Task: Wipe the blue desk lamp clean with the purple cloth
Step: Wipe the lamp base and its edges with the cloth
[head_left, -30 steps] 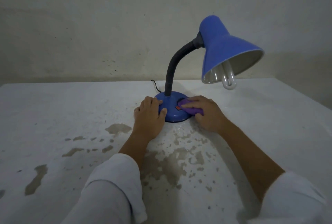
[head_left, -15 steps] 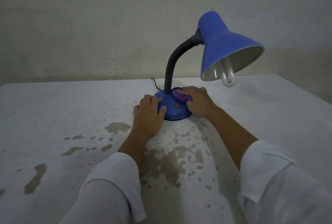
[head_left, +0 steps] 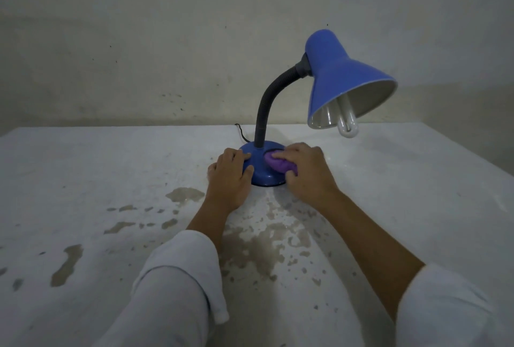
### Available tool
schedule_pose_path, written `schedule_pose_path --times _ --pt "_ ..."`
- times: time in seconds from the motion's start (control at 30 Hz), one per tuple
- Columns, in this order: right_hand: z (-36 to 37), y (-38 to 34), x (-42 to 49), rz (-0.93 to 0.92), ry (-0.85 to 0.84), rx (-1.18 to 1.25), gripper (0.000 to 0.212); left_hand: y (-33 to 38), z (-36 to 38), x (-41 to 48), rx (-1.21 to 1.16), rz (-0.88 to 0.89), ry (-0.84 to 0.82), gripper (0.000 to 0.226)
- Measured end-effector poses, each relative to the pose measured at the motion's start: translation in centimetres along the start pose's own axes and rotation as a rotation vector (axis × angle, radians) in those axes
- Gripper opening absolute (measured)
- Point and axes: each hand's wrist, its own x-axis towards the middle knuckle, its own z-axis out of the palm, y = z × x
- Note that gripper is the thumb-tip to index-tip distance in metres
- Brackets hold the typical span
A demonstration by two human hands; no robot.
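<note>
Purple cloth (head_left: 279, 165) is gripped by right hand (head_left: 306, 170); lamp base (head_left: 260, 171) is steadied under the flat, unclenched left hand (head_left: 229, 177). Tipping is risked if pressed sideways.

Hands (head_left: 267, 174) and purple cloth (head_left: 278, 164) on lamp base (head_left: 260, 171)

**Hand and Arm Position**

Both forearms extend forward, white sleeves pushed up to mid-forearm. The left hand (head_left: 231, 177) lies palm down, fingers slightly curled, thumb angled toward the right. The right hand (head_left: 304, 170) is cupped palm down, fingers bent and closed around a bunched purple cloth (head_left: 278, 165).
</note>
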Motion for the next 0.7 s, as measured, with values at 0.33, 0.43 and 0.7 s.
schedule_pose_path --times 0.33,0.43,0.7 --pt "0.7 0.3 -1.8 -0.014 -0.102 -0.119 0.053 0.0 -0.1 -0.1 -0.004 0.011 0.002 0.039" --pt "-0.7 1.1 -2.1 0.065 -0.062 -0.109 0.045 -0.1 -0.2 0.0 -0.008 0.002 -0.005 0.038" --pt "0.6 -1.6 -2.4 -0.334 -0.176 -0.279 0.042 -0.3 0.0 0.1 -0.027 0.021 0.019 0.035"
